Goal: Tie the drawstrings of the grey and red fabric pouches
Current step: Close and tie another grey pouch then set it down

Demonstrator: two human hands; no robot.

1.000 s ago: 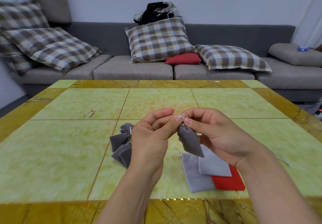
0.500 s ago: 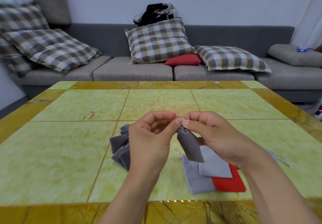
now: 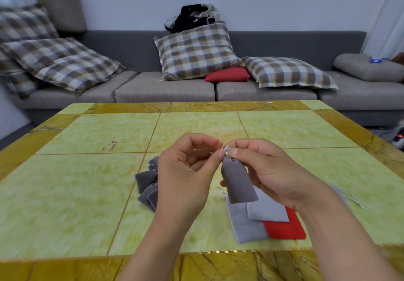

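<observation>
A dark grey pouch [image 3: 238, 184] hangs above the table, its neck gathered at the top. My left hand [image 3: 185, 171] and my right hand [image 3: 271, 171] both pinch its silver drawstring [image 3: 226, 149] at the neck, fingertips nearly touching. Below it lie two flat light grey pouches [image 3: 267, 208] overlapping a flat red pouch [image 3: 286, 227]. To the left, partly hidden behind my left hand, is a heap of dark grey pouches [image 3: 147, 185] with cinched necks.
The yellow-green tiled table [image 3: 87, 193] has a golden-brown border. Behind it stands a grey sofa [image 3: 166, 88] with plaid cushions, a red cushion and dark clothing on its back. A loose silver cord [image 3: 355, 200] lies right of my right wrist.
Both hands have stayed at the pouch's neck, fingers shifting slightly on the drawstring. The hanging pouch has barely moved.
</observation>
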